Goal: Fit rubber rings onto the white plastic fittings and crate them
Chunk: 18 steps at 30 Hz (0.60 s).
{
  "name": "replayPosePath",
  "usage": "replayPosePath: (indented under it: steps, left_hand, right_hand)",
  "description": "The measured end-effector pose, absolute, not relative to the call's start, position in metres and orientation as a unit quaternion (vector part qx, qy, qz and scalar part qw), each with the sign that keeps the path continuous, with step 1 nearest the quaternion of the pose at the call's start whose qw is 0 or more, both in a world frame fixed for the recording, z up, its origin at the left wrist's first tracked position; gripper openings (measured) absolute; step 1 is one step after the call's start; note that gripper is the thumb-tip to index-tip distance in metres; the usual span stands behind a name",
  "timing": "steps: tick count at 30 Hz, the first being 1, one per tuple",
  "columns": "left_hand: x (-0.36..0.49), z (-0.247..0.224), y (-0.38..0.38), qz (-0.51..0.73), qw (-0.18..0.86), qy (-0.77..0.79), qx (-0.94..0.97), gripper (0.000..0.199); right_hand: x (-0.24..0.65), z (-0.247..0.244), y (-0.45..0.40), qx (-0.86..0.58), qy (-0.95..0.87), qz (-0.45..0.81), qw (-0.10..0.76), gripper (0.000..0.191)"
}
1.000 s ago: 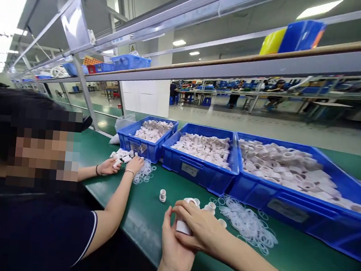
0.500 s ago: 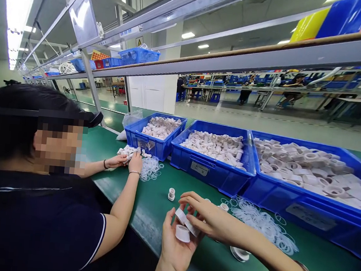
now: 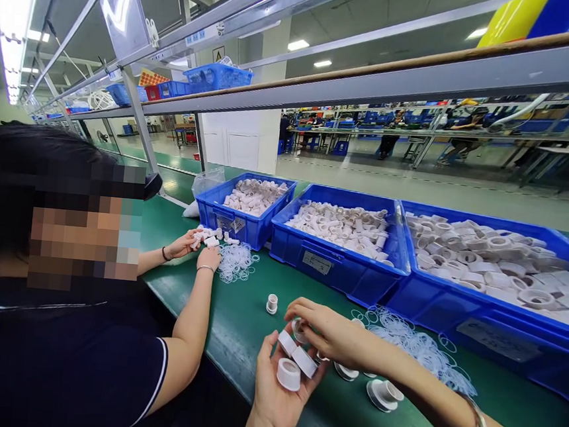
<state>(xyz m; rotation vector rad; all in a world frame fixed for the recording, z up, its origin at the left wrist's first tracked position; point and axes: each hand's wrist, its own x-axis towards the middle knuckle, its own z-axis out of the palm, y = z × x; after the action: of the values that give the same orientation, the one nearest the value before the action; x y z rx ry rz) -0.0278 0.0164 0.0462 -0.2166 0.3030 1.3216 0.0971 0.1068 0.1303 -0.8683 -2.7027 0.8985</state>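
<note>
Palm up, my left hand [image 3: 275, 393] cradles several white plastic collars [image 3: 289, 375], its fingers curled up around them. My right hand [image 3: 327, 329] is just above it, palm down, with bent fingers closed on one more white collar [image 3: 299, 330] over the left fingertips. Below my right wrist, white flanged fittings [image 3: 384, 395] stand on the green table, some partly hidden by my hand. One small white fitting [image 3: 271, 303] stands upright alone beyond my left fingers. Behind my right forearm lies a heap of thin clear rings [image 3: 415, 341].
Three blue bins [image 3: 329, 270] of white parts line the back of the green table [image 3: 234, 332]. At the left, a co-worker [image 3: 78, 348] handles small white parts beside another ring pile [image 3: 237, 262]. A metal shelf [image 3: 376, 72] runs overhead.
My right fingers have lifted a little from the left palm, and a collar now shows between them. The collars in my left hand are more exposed. The co-worker's right hand has moved lower.
</note>
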Motion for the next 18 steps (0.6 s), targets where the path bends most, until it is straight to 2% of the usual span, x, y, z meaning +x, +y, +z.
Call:
replayPosePath:
  steps: [7,13,18]
  left_hand:
    - [-0.039,0.042,0.016,0.621,0.76,0.171,-0.09,0.045]
    - [-0.048,0.045,0.012,0.634,0.74,0.205,-0.093,0.049]
    - [-0.059,0.038,0.01,0.644,0.727,0.164,-0.175,0.05]
  right_hand:
    - [0.088,0.119,0.107,-0.321,-0.94,0.097,0.063,0.009]
    - [0.076,0.104,0.114,-0.302,-0.952,0.055,0.009,0.007]
    - [0.062,0.098,0.137,-0.318,-0.942,0.064,0.084,0.006]
